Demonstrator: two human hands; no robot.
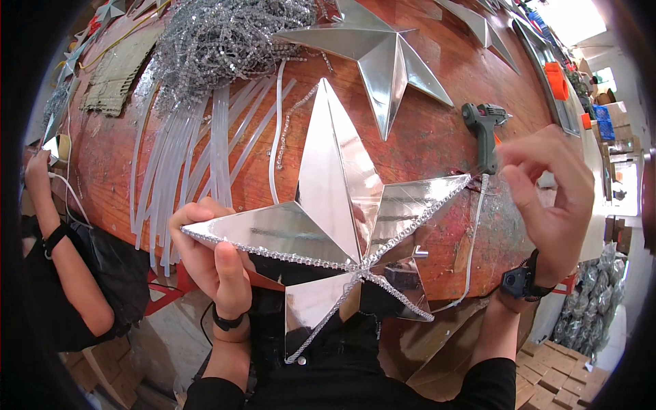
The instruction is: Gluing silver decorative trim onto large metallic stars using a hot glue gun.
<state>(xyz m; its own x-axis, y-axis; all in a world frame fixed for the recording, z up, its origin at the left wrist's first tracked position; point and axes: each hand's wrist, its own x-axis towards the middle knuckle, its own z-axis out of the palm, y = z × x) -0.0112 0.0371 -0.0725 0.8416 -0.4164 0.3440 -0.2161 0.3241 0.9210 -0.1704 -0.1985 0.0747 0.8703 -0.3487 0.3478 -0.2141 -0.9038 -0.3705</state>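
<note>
A shiny silver five-pointed star [328, 184] is held in front of me over the table edge. My left hand [222, 256] grips its left point, with the thumb on the near side and the fingers behind. Strips of rhinestone trim [403, 232] run along the ridges of four points and meet at the centre; the top point's ridge is bare. My right hand [550, 195] is raised off the star's right tip, its fingers loosely curled and apart from the thumb, with nothing visible in them. Beside it, a grey-green glue gun [485, 133] rests on the table.
On the red-brown wooden table [451, 68] lie a tangled heap of rhinestone trim [219, 51], several translucent glue sticks [181, 164] and another silver star [383, 58]. A white cord [476, 246] trails from the glue gun. Another person's arm [65, 260] is at the left.
</note>
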